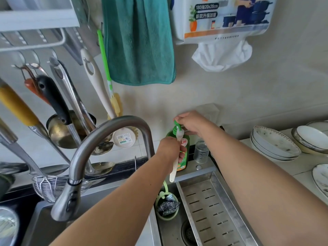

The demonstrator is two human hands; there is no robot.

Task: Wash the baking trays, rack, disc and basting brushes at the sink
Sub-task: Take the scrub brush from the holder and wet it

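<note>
My left hand (169, 148) grips a white basting brush (174, 167) by its handle, bristle end up under the nozzle of a green dish soap bottle (183, 153). My right hand (192, 122) rests on top of the bottle's green pump head (176, 124), fingers bent over it. The bottle stands at the back edge of the sink, behind the right basin. The trays, rack and disc are not in sight.
A curved steel faucet (106, 148) arches at centre left. A perforated steel drainer tray (213, 210) sits in the right basin, with a steel scourer in a green holder (166, 206) beside it. An upturned glass (201, 151), stacked plates (276, 144) and hanging utensils (58, 107) surround the sink.
</note>
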